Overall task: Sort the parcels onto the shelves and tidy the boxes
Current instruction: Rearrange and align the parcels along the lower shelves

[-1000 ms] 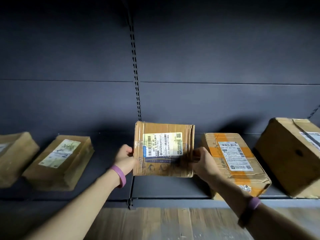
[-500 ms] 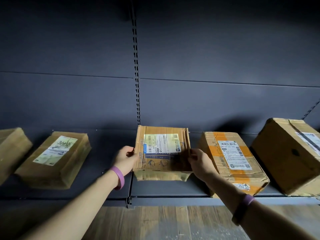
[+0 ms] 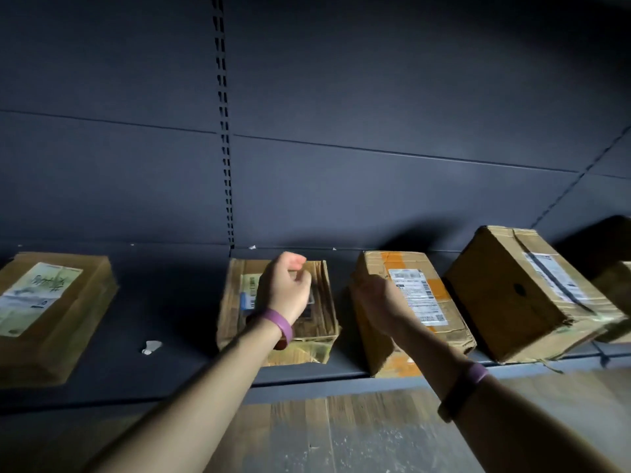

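Observation:
A worn cardboard parcel [image 3: 317, 339] with a printed label lies flat on the dark shelf [image 3: 164, 302], near the slotted upright. My left hand [image 3: 286, 288] hovers just above its top with the fingers loosely curled and holds nothing; it hides most of the label. My right hand [image 3: 375, 302] hangs in shadow in the gap between this parcel and the orange-taped parcel [image 3: 420, 295] to its right, with nothing in it. Both wrists wear purple bands.
A flat labelled parcel [image 3: 51, 312] lies at the left of the shelf, and a large brown box [image 3: 519, 295] at the right with another box [image 3: 614, 285] behind it. A white paper scrap [image 3: 151, 347] lies on the shelf. Wooden floor [image 3: 341, 435] shows below.
The parcel, held upright between both hands, was tipped back and laid flat on the shelf. Both hands have let go; the left moved above it, the right drew to its right side.

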